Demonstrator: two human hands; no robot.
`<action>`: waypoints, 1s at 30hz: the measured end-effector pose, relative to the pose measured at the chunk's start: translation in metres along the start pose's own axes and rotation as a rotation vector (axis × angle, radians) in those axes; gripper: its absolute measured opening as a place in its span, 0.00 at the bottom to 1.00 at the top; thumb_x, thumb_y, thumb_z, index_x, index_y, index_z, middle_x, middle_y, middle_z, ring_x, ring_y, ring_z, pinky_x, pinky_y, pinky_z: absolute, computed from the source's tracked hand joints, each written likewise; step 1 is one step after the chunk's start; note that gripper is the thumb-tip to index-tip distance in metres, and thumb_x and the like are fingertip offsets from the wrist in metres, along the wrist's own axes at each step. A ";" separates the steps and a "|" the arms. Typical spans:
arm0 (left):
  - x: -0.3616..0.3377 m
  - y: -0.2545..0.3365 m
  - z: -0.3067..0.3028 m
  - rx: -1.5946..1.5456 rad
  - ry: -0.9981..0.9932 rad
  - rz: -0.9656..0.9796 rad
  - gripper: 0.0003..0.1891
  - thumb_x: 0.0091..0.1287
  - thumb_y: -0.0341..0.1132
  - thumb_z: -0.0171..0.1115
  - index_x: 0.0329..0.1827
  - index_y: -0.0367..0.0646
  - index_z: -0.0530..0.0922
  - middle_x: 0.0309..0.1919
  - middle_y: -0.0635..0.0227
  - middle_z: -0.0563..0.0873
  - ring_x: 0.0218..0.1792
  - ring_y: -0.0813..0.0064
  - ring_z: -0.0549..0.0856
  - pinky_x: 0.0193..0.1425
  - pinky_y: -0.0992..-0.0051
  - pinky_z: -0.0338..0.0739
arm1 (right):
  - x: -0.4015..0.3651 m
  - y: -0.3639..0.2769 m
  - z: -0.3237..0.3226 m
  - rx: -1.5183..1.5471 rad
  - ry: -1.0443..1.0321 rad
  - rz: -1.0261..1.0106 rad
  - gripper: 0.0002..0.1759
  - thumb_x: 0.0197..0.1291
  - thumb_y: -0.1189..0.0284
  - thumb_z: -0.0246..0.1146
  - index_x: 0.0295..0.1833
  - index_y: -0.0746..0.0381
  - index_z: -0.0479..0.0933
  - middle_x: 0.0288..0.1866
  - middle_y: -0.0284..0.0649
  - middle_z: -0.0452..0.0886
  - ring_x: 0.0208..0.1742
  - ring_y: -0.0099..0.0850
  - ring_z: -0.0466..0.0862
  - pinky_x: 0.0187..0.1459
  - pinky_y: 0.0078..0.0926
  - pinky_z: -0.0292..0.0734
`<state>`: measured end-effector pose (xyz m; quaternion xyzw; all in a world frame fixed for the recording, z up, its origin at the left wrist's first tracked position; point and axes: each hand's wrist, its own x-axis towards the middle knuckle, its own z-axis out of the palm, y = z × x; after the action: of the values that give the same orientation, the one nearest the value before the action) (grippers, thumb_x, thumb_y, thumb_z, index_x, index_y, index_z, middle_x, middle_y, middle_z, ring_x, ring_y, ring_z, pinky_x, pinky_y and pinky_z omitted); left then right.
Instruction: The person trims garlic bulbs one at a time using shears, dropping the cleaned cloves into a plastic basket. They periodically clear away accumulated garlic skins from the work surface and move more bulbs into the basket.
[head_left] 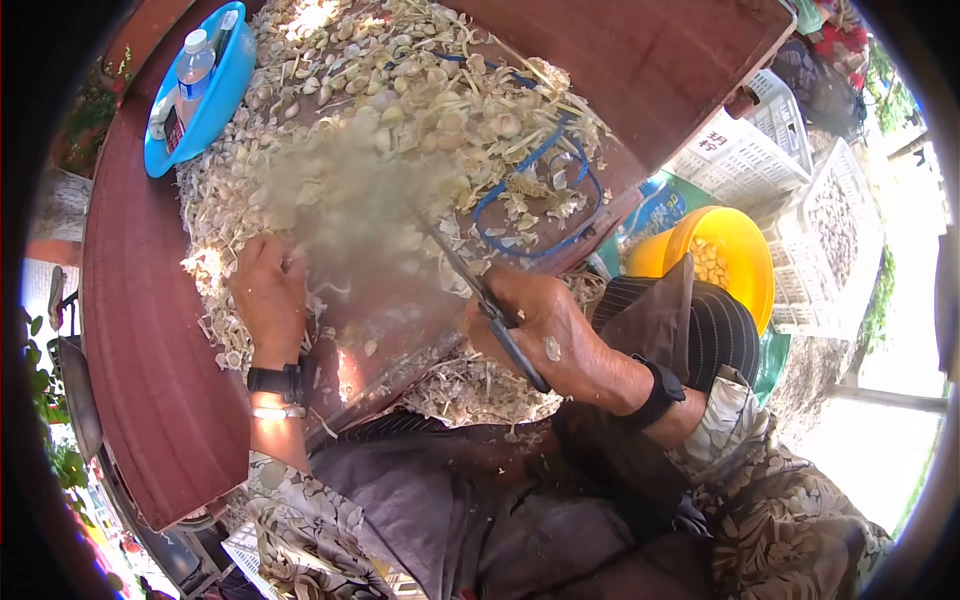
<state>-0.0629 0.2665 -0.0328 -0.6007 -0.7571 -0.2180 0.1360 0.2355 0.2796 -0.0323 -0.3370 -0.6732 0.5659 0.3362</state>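
A heap of garlic cloves and dry husks (400,110) covers much of the reddish-brown table (140,340). My right hand (535,315) is wrapped round the dark handle of a knife (462,265), whose narrow blade points up and left over the heap. Bits of husk stick to the back of that hand. At the heap's near left edge, my left hand (268,290) is closed with its fingers curled down. Whatever it may hold is hidden. A grey blurred patch covers the middle of the view, just right of my left hand.
A blue basin (228,95) with a plastic bottle (194,66) stands at the far left. Blue strapping (545,250) loops across the husks. At right are a yellow bucket (755,265) with peeled cloves and white crates (800,300). More husks (480,385) lie by my lap.
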 end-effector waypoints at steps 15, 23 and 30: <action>-0.088 0.143 -0.082 -1.029 -0.214 -0.213 0.12 0.73 0.30 0.56 0.55 0.35 0.79 0.40 0.64 0.84 0.39 0.79 0.81 0.44 0.78 0.77 | -0.007 -0.023 0.016 0.401 -0.216 0.101 0.19 0.61 0.60 0.68 0.44 0.66 0.76 0.30 0.35 0.80 0.29 0.19 0.80 0.28 0.18 0.75; -0.150 0.151 -0.136 -1.020 -0.179 -0.226 0.14 0.74 0.34 0.55 0.48 0.29 0.79 0.35 0.64 0.85 0.34 0.81 0.81 0.40 0.80 0.76 | -0.077 -0.069 0.030 0.567 -0.359 0.345 0.17 0.62 0.61 0.67 0.41 0.64 0.74 0.27 0.35 0.80 0.26 0.20 0.81 0.25 0.16 0.73; -0.242 0.161 -0.148 -0.944 -0.127 -0.282 0.11 0.73 0.31 0.55 0.44 0.30 0.81 0.32 0.60 0.86 0.31 0.78 0.83 0.38 0.77 0.78 | -0.162 -0.049 0.059 0.534 -0.401 0.474 0.13 0.63 0.65 0.65 0.42 0.63 0.74 0.28 0.32 0.79 0.25 0.19 0.80 0.24 0.16 0.73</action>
<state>0.1432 0.0174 0.0094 -0.5006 -0.6563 -0.5163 -0.2282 0.2712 0.1068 -0.0036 -0.2667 -0.4585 0.8370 0.1344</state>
